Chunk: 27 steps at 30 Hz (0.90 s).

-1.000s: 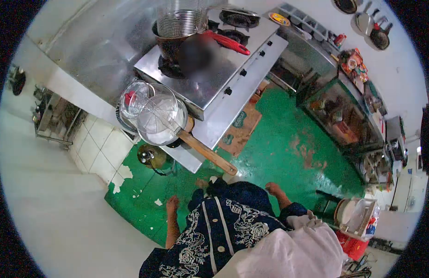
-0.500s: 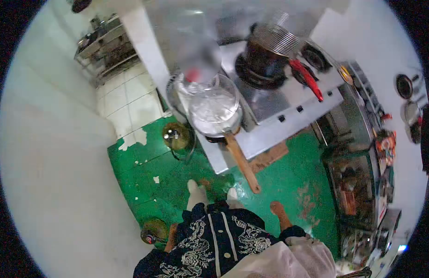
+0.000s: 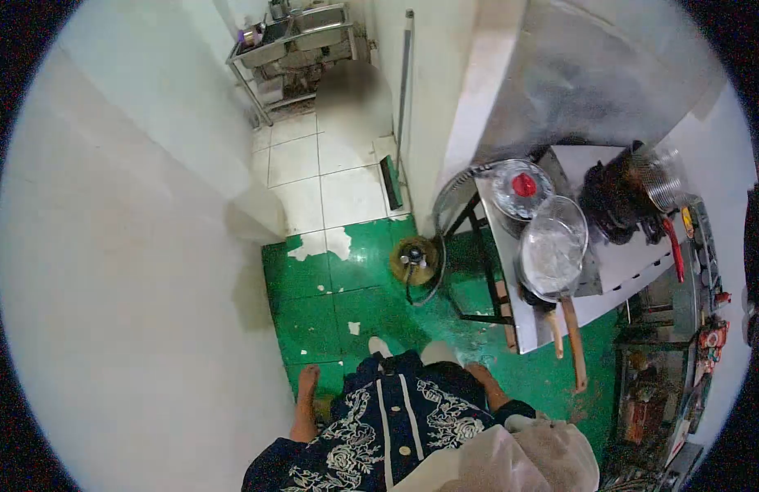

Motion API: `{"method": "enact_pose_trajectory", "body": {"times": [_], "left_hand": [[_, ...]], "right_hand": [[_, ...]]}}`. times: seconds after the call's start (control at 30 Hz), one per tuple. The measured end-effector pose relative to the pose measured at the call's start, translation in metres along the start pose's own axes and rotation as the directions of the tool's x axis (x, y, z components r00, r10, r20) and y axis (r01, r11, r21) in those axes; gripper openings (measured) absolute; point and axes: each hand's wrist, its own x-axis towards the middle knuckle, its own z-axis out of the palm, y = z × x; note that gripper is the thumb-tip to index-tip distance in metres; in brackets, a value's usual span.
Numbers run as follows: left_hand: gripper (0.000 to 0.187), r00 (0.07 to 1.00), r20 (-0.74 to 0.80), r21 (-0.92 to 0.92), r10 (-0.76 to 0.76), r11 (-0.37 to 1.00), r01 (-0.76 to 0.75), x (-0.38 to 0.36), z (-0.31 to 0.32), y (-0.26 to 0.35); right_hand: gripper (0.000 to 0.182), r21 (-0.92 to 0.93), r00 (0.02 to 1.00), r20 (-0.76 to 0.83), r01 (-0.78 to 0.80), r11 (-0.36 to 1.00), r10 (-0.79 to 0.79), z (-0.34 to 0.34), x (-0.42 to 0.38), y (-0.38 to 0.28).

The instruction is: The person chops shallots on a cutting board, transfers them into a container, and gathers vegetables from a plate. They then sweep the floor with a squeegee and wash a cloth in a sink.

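Observation:
My left hand (image 3: 308,379) hangs low at my side over the green floor, near the white wall, with no object visible in it. On the other side, my right hand (image 3: 479,375) hangs beside my dark embroidered shirt (image 3: 388,418), its fingers loosely bent and nothing seen in them. Ahead of it on the right, a wire-mesh strainer (image 3: 556,238) with a wooden handle rests over a pan (image 3: 548,283) at the stove table's (image 3: 523,328) near corner. A silver lid with a red knob (image 3: 523,185) lies behind the strainer. Neither hand touches these things.
A gas cylinder (image 3: 413,261) with a hose stands beside the stove table. A long-handled floor brush (image 3: 392,184) leans on the wall past the white tiles (image 3: 347,193). A sink stand (image 3: 301,37) is at the back. A dark pot (image 3: 621,189) and shelving (image 3: 654,369) are right.
My view has swung left, so the stove table sits farther right and the tiled passage shows more. My left hand has come forward, while my right hand appears closer to my body.

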Motion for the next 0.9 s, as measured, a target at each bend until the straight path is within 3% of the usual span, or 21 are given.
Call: {"method": "enact_pose_trajectory", "body": {"times": [0.03, 0.07, 0.13, 0.2, 0.3, 0.33, 0.37, 0.4, 0.43, 0.5, 0.53, 0.6, 0.67, 0.7, 0.77, 0.8, 0.83, 0.87, 0.9], "left_hand": [[0.033, 0.999, -0.03, 0.057, 0.038, 0.998, -0.036, 0.006, -0.017, 0.009], [0.032, 0.995, -0.053, 0.11, 0.084, 0.991, -0.078, 0.014, -0.028, 0.023], [0.03, 0.998, -0.036, -0.074, 0.046, 0.996, -0.049, 0.051, -0.016, 0.022], [0.028, 0.991, -0.003, -0.406, -0.137, 0.905, 0.124, 0.047, -0.022, 0.06], [0.034, 0.999, -0.045, -0.444, 0.003, 0.896, -0.022, 0.067, 0.006, 0.076], [0.036, 0.999, -0.027, -0.524, 0.04, 0.85, -0.049, 0.071, 0.015, 0.091], [0.038, 0.997, -0.012, -0.593, 0.071, 0.803, -0.064, 0.064, 0.021, 0.104], [0.04, 0.994, -0.003, -0.657, 0.107, 0.75, -0.083, 0.054, 0.03, 0.111], [0.04, 0.993, -0.029, -0.563, 0.116, 0.819, -0.112, 0.042, 0.045, 0.112], [0.042, 0.984, -0.085, -0.342, 0.158, 0.923, -0.177, 0.033, 0.07, 0.101], [0.04, 0.972, -0.125, -0.27, 0.2, 0.936, -0.228, 0.029, 0.082, 0.088], [0.036, 0.947, -0.18, -0.119, 0.268, 0.949, -0.291, 0.02, 0.12, 0.025], [0.028, 0.938, -0.206, -0.052, 0.278, 0.954, -0.294, 0.025, 0.171, -0.053], [0.024, 0.941, -0.209, -0.061, 0.265, 0.957, -0.283, 0.018, 0.193, -0.086], [0.018, 0.95, -0.199, -0.107, 0.239, 0.959, -0.264, 0.008, 0.21, -0.115], [0.016, 0.955, -0.185, -0.13, 0.233, 0.957, -0.258, 0.037, 0.189, -0.1], [0.016, 0.97, -0.181, -0.238, 0.163, 0.95, -0.204, 0.026, 0.202, -0.119], [0.016, 0.99, -0.136, -0.476, 0.041, 0.874, -0.102, 0.017, 0.213, -0.126], [0.016, 0.994, -0.077, -0.707, -0.073, 0.708, -0.003, 0.003, 0.225, -0.131]], "right_hand": [[0.034, 0.113, 0.97, -0.163, 0.2, 0.973, -0.18, 0.011, 0.025, 0.004], [0.034, 0.119, 0.97, -0.146, 0.21, 0.97, -0.192, -0.003, 0.032, -0.013], [0.034, 0.06, 0.98, -0.12, 0.166, 0.984, -0.158, -0.044, 0.035, -0.077], [0.033, -0.049, 0.96, -0.128, 0.245, 0.968, -0.249, -0.073, 0.045, -0.088], [0.031, -0.19, 0.915, -0.229, 0.293, 0.937, -0.332, -0.121, 0.067, -0.108], [0.03, -0.165, 0.85, -0.361, 0.346, 0.924, -0.383, -0.146, 0.084, -0.117], [0.029, -0.134, 0.773, -0.479, 0.404, 0.905, -0.416, -0.165, 0.096, -0.126], [0.029, 0.117, 0.805, -0.497, 0.431, 0.895, -0.323, -0.186, 0.111, -0.135], [0.028, 0.357, 0.842, -0.489, 0.433, 0.828, -0.229, -0.209, 0.128, -0.144], [0.027, 0.306, 0.72, -0.639, 0.562, 0.769, -0.271, -0.249, 0.145, -0.169], [0.029, 0.13, 0.593, -0.76, 0.541, 0.831, -0.268, -0.265, 0.182, -0.165], [0.039, -0.007, 0.39, -0.863, 0.627, 0.779, -0.321, -0.296, 0.23, -0.171], [0.05, -0.072, 0.277, -0.912, 0.618, 0.783, -0.302, -0.325, 0.209, -0.19], [0.055, -0.068, 0.276, -0.922, 0.574, 0.816, -0.271, -0.334, 0.171, -0.203], [0.067, 0.041, 0.203, -0.97, 0.673, 0.739, -0.131, -0.328, 0.163, -0.185], [0.07, 0.051, 0.151, -0.988, 0.554, 0.831, -0.039, -0.373, 0.241, -0.265], [0.073, 0.05, 0.04, -0.999, 0.499, 0.865, 0.035, -0.367, 0.246, -0.265], [0.076, 0.057, -0.08, -0.991, 0.447, 0.893, 0.103, -0.355, 0.247, -0.26], [0.077, 0.165, -0.051, -0.975, 0.477, 0.863, 0.215, -0.341, 0.243, -0.249]]}}
